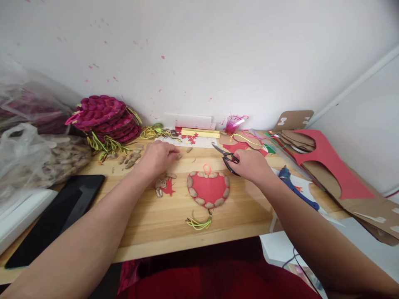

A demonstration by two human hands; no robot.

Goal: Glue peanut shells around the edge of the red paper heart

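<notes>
My right hand [252, 164] grips a pair of scissors [227, 156] with black handles, the blades pointing up and left. My left hand [159, 156] is closed over the table, fingertips together; what they pinch, if anything, I cannot make out. Between and below the hands lies a red heart [208, 189] edged with peanuts, with an orange loop [207, 168] on top and a yellow-green tassel [199, 223] beneath. Beneath my left wrist sit red scraps [168, 187] and some peanut shells [159, 192]. One loose peanut [189, 149] lies beyond the left fingertips.
Loose peanuts [132, 158], a stack of magenta-dyed pieces [106, 116] and a plastic bag of peanuts [68, 155] are on the left, near a black tablet [59, 216]. A blue glue gun [297, 189], cut cardboard and red card [333, 162] lie right. A magenta-stained cup [232, 123] stands behind.
</notes>
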